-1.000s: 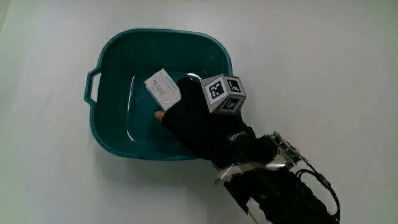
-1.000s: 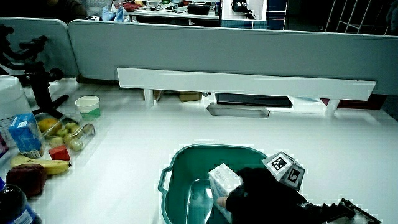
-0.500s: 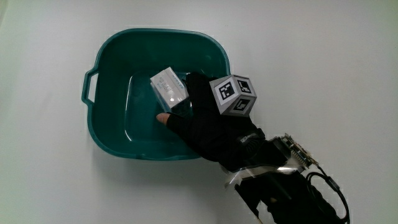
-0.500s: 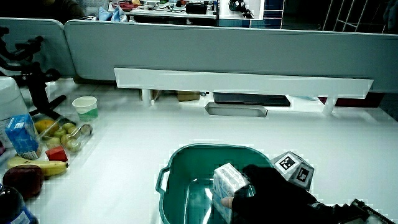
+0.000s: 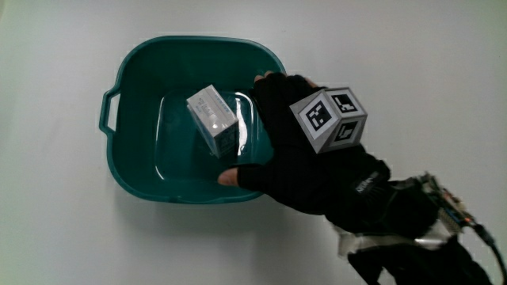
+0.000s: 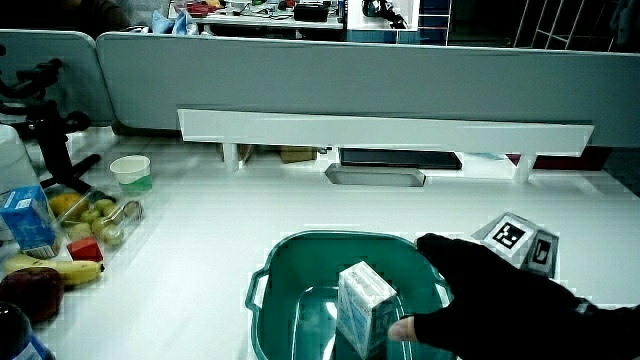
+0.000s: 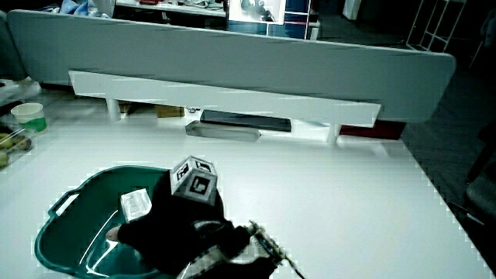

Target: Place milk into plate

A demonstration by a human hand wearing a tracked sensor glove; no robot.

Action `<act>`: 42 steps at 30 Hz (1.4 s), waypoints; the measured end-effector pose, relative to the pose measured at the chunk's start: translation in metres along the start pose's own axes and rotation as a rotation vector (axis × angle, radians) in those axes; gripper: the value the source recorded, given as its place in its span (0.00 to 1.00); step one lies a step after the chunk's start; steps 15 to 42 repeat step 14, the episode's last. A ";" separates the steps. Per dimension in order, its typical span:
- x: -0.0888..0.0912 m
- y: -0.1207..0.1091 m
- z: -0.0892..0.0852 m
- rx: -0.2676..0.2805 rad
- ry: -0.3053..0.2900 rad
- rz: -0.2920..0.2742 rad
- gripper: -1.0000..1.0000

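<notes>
The milk carton (image 5: 212, 119), a small white box, stands upright inside the teal basin (image 5: 135, 71), on its glossy floor. It also shows in both side views (image 6: 364, 306) (image 7: 136, 204). The hand (image 5: 295, 150) hovers over the basin's rim beside the carton, its fingers spread and holding nothing. A narrow gap separates the carton from the thumb (image 5: 230, 176) and the palm. The patterned cube (image 5: 328, 117) sits on the back of the hand. The basin has a handle (image 5: 106, 112) on the side away from the hand.
In a side view, at the table's edge, lie a banana (image 6: 40, 266), an apple (image 6: 30, 293), a clear box of fruit (image 6: 105, 222), a blue carton (image 6: 22, 220) and a cup (image 6: 130, 172). A white shelf (image 6: 385, 130) and a grey tray (image 6: 374, 177) run along the partition.
The hand has let go of the milk carton and opened its fingers, rising and drawing back toward the basin's rim. The carton now stands free in the basin.
</notes>
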 end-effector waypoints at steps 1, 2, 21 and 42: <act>-0.002 -0.002 0.002 -0.006 -0.032 0.005 0.00; -0.004 -0.004 0.005 -0.004 -0.048 0.012 0.00; -0.002 -0.025 0.040 -0.010 -0.114 0.002 0.00; -0.002 -0.025 0.040 -0.010 -0.114 0.002 0.00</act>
